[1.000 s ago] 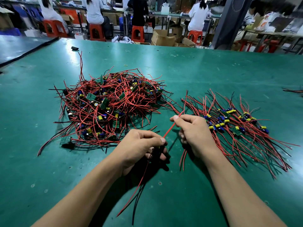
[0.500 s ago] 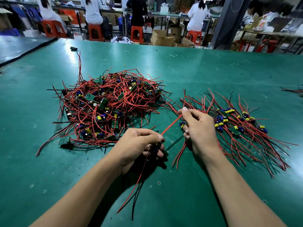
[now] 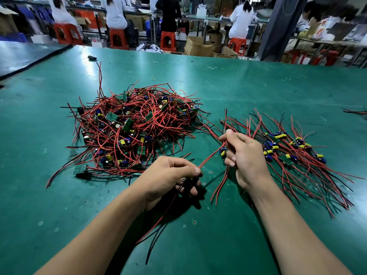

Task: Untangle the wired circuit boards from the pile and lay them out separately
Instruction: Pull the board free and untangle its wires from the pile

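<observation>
Green bench (image 3: 258,92), tangled pile (image 3: 135,128) at L; L hand (image 3: 168,175) tight on small board (image 3: 187,182), R hand (image 3: 246,155) pinch on red wire (image 3: 210,155).

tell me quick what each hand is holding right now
left hand: closed round a small wired board.
right hand: closed, pinching the red wire stretched between the hands.

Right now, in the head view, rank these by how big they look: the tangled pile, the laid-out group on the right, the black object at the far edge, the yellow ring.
1. tangled pile and laid-out group: similar spread, too close to rank.
2. black object.
3. yellow ring, smallest; both sit far off.
</observation>
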`<state>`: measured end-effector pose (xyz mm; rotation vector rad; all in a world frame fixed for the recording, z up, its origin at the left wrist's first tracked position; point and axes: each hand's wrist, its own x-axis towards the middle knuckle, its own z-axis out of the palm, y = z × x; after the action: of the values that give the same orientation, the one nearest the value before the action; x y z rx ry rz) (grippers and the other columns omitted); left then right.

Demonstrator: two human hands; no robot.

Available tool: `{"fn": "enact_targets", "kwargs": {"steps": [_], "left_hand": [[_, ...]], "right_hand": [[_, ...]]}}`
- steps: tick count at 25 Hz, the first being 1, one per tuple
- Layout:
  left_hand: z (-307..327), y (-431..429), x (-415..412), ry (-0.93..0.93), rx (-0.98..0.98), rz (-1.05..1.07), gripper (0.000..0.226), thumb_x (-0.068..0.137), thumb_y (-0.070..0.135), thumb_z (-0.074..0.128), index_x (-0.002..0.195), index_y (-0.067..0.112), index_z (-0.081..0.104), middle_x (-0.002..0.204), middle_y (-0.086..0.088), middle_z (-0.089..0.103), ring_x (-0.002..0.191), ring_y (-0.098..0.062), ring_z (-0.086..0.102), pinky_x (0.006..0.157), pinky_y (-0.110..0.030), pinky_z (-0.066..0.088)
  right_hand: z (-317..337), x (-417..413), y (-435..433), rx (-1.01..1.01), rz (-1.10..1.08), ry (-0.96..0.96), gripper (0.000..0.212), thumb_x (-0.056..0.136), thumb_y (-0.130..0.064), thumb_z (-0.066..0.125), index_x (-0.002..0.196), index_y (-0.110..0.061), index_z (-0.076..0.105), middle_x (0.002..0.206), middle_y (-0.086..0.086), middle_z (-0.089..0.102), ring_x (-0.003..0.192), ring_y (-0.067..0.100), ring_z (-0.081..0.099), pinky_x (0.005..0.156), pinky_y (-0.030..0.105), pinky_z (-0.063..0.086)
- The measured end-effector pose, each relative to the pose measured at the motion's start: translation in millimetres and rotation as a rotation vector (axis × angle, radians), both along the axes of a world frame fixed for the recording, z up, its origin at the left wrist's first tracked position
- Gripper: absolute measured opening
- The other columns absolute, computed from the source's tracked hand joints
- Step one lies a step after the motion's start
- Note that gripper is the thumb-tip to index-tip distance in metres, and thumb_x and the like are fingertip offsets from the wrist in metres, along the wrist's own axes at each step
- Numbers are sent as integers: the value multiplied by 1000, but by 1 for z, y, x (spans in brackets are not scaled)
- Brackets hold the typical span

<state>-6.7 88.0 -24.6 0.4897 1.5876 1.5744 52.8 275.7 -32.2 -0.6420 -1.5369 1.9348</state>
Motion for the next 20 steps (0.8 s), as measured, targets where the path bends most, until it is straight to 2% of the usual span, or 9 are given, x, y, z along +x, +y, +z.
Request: {"fn": "enact_targets", "kwargs": {"steps": [2, 4, 9, 15, 20], "left_hand": [[-1, 0, -1, -6, 6, 4, 12, 89, 8, 67, 90, -3, 70, 73, -15, 70, 54, -20, 64, 52, -22, 51], [-1, 0, -1, -38, 13, 12, 12, 88, 9, 67, 91, -3, 70, 74, -15, 70, 56, -21, 65, 55, -24, 54], [-2, 1, 0, -103, 55, 47, 25, 92, 16, 64, 101, -7, 67, 80, -17, 71, 61, -22, 68, 60, -26, 58], [0, 6, -1, -175, 131, 117, 42, 98, 37, 52, 114, 0, 63, 102, -20, 74, 78, -29, 74, 79, -39, 59], [2, 7, -3, -205, 134, 75, 58, 99, 54, 33, 124, 9, 59, 113, -11, 73, 97, -29, 72, 75, -33, 56]], "right_hand": [[-2, 0, 0, 49, -11, -16, 30, 101, -23, 60, 78, -7, 72, 56, -5, 41, 39, 6, 25, 36, 18, 24], [-2, 1, 1, -9, 13, -20, 29, 99, -25, 63, 77, -10, 76, 63, -4, 48, 40, 6, 29, 36, 18, 27], [1, 2, 1, -94, 52, -34, 27, 95, -31, 68, 94, -5, 76, 78, 1, 51, 42, 6, 32, 37, 18, 30], [1, 3, -2, -58, 151, -79, 27, 91, -36, 71, 90, -10, 78, 76, -1, 54, 44, 7, 34, 38, 19, 32], [2, 4, -3, -64, 164, -86, 29, 91, -37, 71, 90, -9, 77, 72, -4, 54, 45, 7, 35, 39, 19, 33]]}}
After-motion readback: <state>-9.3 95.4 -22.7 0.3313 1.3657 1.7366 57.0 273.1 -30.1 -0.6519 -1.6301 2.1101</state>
